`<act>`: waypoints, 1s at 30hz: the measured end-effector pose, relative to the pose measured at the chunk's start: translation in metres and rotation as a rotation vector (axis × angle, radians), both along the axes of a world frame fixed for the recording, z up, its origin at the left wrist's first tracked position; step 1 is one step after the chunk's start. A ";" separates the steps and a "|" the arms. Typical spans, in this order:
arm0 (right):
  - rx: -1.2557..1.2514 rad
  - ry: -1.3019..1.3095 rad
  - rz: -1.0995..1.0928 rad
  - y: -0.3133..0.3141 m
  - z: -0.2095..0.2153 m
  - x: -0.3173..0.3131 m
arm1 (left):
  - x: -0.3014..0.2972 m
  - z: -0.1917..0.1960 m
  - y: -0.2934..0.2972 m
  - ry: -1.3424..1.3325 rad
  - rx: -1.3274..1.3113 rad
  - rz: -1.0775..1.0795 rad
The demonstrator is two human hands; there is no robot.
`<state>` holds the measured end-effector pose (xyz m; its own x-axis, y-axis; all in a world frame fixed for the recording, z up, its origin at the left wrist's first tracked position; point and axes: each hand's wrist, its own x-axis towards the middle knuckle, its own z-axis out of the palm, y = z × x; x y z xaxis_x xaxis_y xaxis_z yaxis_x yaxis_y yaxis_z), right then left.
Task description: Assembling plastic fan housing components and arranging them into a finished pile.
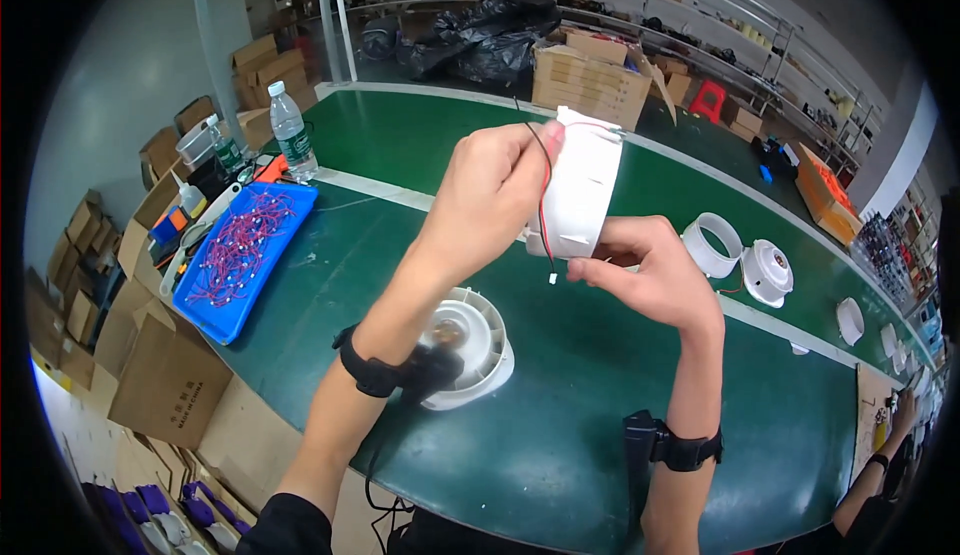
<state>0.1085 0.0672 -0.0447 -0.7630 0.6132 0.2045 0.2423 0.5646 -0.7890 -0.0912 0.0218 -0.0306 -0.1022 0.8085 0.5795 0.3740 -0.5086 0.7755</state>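
Raised over the green table is a white plastic ring [588,190], held on edge between both hands. My left hand [487,195] closes on its upper left rim, pinching a thin red and black wire [544,190] there. This wire runs down the ring's side and ends in a small white connector [552,279] dangling free. From the lower right, my right hand [660,267] grips the ring's bottom edge, some fingers hidden behind or inside it. Under my left wrist, a white round fan housing [490,340] rests on the table, partly covered by a black strap.
A blue tray [222,323] of red wires with white connectors lies left, beside a plastic water bottle [292,133]. Another white ring [712,245] and a white round unit [768,273] stand right. Cardboard boxes [590,80] are behind the table. Another person's arm [875,465] shows far right.
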 end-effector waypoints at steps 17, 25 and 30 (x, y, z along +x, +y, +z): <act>-0.382 0.773 0.078 0.011 -0.002 0.008 | 0.015 -0.001 -0.005 0.449 0.319 -0.173; -0.299 0.768 0.092 0.017 -0.008 0.008 | 0.007 0.004 -0.008 0.424 0.250 -0.255; 0.623 0.474 -0.297 0.014 -0.002 0.004 | -0.001 0.004 -0.002 0.061 0.123 -0.378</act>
<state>0.1124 0.0816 -0.0467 -0.3356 0.4440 0.8308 0.1709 0.8960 -0.4098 -0.0918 0.0197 -0.0269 0.2263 0.7066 0.6705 0.1861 -0.7070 0.6823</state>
